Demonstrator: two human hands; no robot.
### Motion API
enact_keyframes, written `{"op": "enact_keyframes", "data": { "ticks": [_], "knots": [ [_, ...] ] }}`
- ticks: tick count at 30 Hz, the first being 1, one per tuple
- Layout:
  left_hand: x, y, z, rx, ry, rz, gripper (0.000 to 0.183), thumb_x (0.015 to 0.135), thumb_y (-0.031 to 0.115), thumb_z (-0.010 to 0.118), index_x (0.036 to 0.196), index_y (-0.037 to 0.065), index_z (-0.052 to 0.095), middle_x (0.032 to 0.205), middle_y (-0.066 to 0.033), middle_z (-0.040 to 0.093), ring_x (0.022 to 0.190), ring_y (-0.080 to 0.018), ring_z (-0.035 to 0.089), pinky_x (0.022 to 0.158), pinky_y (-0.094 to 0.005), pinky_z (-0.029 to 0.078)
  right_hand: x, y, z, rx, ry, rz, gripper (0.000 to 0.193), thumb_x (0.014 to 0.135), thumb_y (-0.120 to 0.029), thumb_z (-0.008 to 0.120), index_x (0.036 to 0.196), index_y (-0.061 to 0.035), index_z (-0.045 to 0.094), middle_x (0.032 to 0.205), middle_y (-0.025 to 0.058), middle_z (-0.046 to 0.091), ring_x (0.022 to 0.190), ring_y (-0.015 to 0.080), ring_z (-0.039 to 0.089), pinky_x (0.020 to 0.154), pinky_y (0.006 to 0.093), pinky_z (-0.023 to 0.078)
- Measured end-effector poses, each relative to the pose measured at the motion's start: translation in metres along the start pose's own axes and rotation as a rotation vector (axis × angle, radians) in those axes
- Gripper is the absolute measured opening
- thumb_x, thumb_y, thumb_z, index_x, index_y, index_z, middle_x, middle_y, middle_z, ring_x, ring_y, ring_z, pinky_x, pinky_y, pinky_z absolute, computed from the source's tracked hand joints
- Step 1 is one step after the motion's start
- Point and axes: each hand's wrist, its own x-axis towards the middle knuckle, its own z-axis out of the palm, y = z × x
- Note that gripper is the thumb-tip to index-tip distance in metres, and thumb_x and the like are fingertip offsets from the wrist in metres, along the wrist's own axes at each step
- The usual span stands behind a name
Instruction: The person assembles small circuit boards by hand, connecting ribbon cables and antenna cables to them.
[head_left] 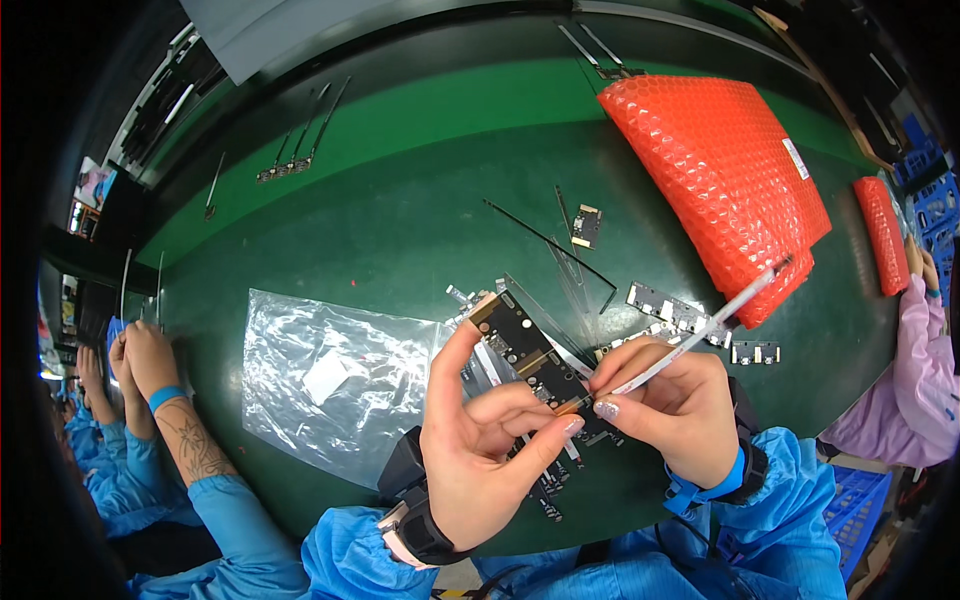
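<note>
Nearest us, our left hand (478,440) pinches a narrow black circuit board (525,350) between thumb and forefinger, holding it tilted above the near edge of the green desk (400,230), its gold-trimmed end pointing up and away. Our right hand (670,410) is closed around a thin white stick tool (705,330), gripped like a pen, its lower tip meeting the board's near end where the two hands come together; the stick's far end slants up toward the right.

Items on the desk, left to right:

1. At the left edge, a neighbour's two hands (135,355), with a tattooed forearm and blue wristband; we cannot tell what they hold.
2. Left of centre, a clear plastic bag (330,385) lying flat and crinkled, a small white square showing through it.
3. Toward the far left corner, several thin metal strips (300,150).
4. Under and just behind our hands, a loose scatter of small black boards and clear strips (545,495).
5. Centre, a single small board (586,226) beside a long thin black rod (550,243).
6. Right of centre, a row of small connector boards (680,318).
7. Far right, a large orange bubble-wrap pouch (720,180), a smaller one (882,235) near the right edge.
8. At the right edge, another person's pink sleeve (915,380).
</note>
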Motion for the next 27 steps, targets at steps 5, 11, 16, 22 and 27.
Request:
{"op": "enact_keyframes", "data": {
  "ticks": [5, 11, 16, 22, 27],
  "knots": [
    [-0.0011, -0.0024, -0.0015, 0.018, 0.009, 0.017, 0.081, 0.074, -0.015, 0.057, 0.134, 0.002, 0.004, 0.086, -0.0147, 0.058, 0.084, -0.0198, 0.061, 0.078, -0.0295, 0.05, 0.0, -0.0018, -0.0001, 0.025, -0.02, 0.053, 0.013, 0.078, 0.009, 0.055, 0.091, 0.0083, 0.057, 0.097, 0.0131, 0.054, 0.088, 0.0153, 0.057, 0.076, 0.0254, 0.051],
    [-0.0032, -0.0015, -0.0003, 0.029, 0.023, 0.024, 0.08, 0.073, -0.015, 0.058, 0.133, 0.0, 0.006, 0.083, -0.013, 0.058, 0.083, -0.0184, 0.061, 0.077, -0.0285, 0.05, -0.001, -0.0016, -0.0005, -0.007, -0.059, 0.023, 0.012, 0.079, 0.007, 0.055, 0.091, 0.0088, 0.056, 0.097, 0.0151, 0.054, 0.087, 0.0158, 0.057, 0.073, 0.0249, 0.051],
    [-0.0044, -0.0032, -0.0053, 0.136, -0.024, 0.065, 0.087, 0.074, -0.018, 0.052, 0.136, 0.008, -0.003, 0.091, -0.0133, 0.058, 0.089, -0.024, 0.06, 0.08, -0.035, 0.05, -0.0014, 0.0013, -0.0016, -0.017, -0.091, -0.068, 0.012, 0.078, 0.008, 0.055, 0.091, 0.0092, 0.056, 0.097, 0.0173, 0.055, 0.087, 0.0178, 0.058, 0.072, 0.0261, 0.052],
    [-0.0054, -0.0027, -0.0056, 0.163, -0.017, 0.038, 0.089, 0.073, -0.018, 0.054, 0.136, 0.007, -0.003, 0.09, -0.0137, 0.058, 0.088, -0.0235, 0.061, 0.08, -0.0345, 0.05, -0.0014, 0.0005, -0.0002, -0.032, -0.047, -0.041, 0.013, 0.078, 0.008, 0.055, 0.091, 0.0095, 0.055, 0.096, 0.0179, 0.057, 0.088, 0.0192, 0.058, 0.073, 0.0276, 0.052],
    [-0.0065, -0.0047, -0.0056, 0.172, -0.007, 0.047, 0.089, 0.073, -0.018, 0.054, 0.136, 0.007, -0.004, 0.089, -0.0144, 0.059, 0.088, -0.0233, 0.061, 0.08, -0.0345, 0.05, -0.0017, -0.0002, -0.0003, -0.016, -0.043, -0.03, 0.013, 0.078, 0.009, 0.056, 0.09, 0.0093, 0.056, 0.095, 0.0168, 0.057, 0.088, 0.0185, 0.058, 0.074, 0.0273, 0.052]
  ]
}}
